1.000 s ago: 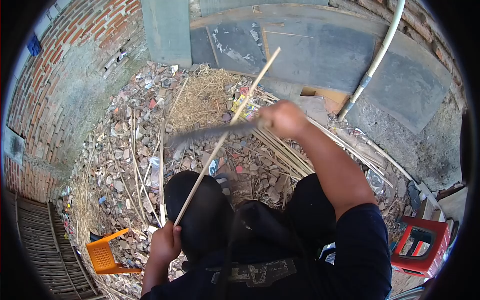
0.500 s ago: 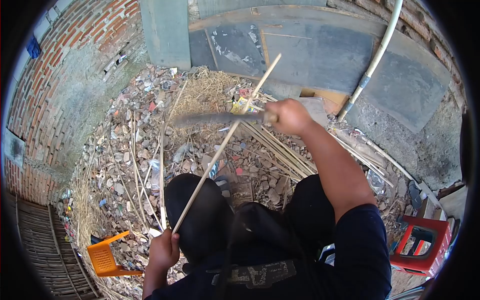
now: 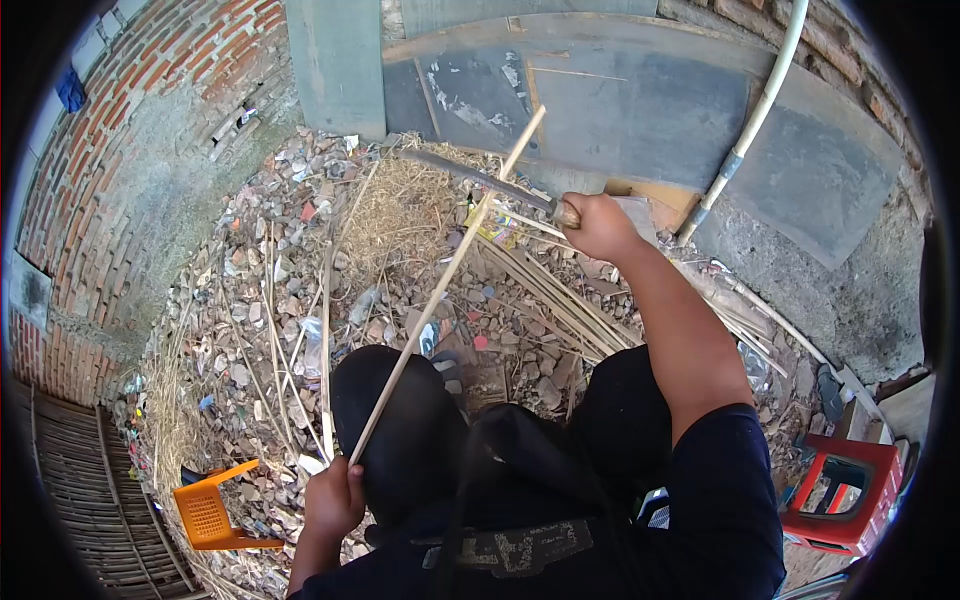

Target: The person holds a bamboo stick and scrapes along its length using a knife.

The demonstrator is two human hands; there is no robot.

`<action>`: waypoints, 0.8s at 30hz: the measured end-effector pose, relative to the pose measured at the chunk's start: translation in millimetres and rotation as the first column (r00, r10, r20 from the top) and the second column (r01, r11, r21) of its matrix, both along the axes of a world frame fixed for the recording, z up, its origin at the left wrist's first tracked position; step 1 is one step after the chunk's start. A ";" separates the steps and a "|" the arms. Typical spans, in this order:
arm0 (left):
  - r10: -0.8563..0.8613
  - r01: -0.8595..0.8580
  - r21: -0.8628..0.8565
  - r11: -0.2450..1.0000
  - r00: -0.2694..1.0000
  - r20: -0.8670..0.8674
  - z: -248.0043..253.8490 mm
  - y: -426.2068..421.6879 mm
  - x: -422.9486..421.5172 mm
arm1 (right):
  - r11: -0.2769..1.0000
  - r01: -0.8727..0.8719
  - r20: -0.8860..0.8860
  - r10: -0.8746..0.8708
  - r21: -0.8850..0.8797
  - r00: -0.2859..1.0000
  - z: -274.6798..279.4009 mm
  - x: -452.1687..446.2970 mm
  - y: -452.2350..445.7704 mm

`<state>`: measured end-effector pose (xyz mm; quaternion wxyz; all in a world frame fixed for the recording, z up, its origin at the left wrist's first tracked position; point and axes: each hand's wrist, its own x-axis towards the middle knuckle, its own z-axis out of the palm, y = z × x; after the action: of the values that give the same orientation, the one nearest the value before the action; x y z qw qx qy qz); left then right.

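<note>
- Orange chair (image 3: 205,515), lower left.
- Left hand (image 3: 333,500) beside the knee (image 3: 358,390), fingers closed on a pale stick (image 3: 425,325) slanting away.
- Long knife (image 3: 480,178) crossing the stick's upper part; contact unclear.
- Right hand (image 3: 605,228) extended forward, fingers wrapping the handle (image 3: 568,213).
- Red plastic object (image 3: 882,502), far right.

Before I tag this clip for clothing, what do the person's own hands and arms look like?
The left hand and right hand are bare, with no gloves or wristwear showing. The right sleeve is short and dark navy, leaving the right forearm uncovered.
</note>
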<state>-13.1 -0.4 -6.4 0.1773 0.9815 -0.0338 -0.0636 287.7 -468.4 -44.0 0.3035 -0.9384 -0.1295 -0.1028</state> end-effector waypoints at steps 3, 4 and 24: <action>-0.008 0.008 -0.007 1.000 1.000 -0.022 7.2 -5.8 2.1 | 0.993 0.040 0.073 -0.032 -0.108 0.997 1.1 -6.2 1.0; -0.010 0.009 -0.009 1.000 0.999 -0.033 7.4 -7.1 3.2 | 0.995 -0.014 0.081 0.022 -0.102 0.996 5.7 -9.4 2.3; -0.021 0.017 0.108 0.994 0.999 0.032 -6.3 -2.1 -1.4 | 0.932 -0.197 0.094 0.235 -0.305 0.967 26.4 -16.0 9.3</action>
<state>-14.5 -2.5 -12.7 0.1230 0.9902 -0.0427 -0.0506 271.6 -459.1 -17.6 0.1612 -0.9444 -0.2652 -0.1088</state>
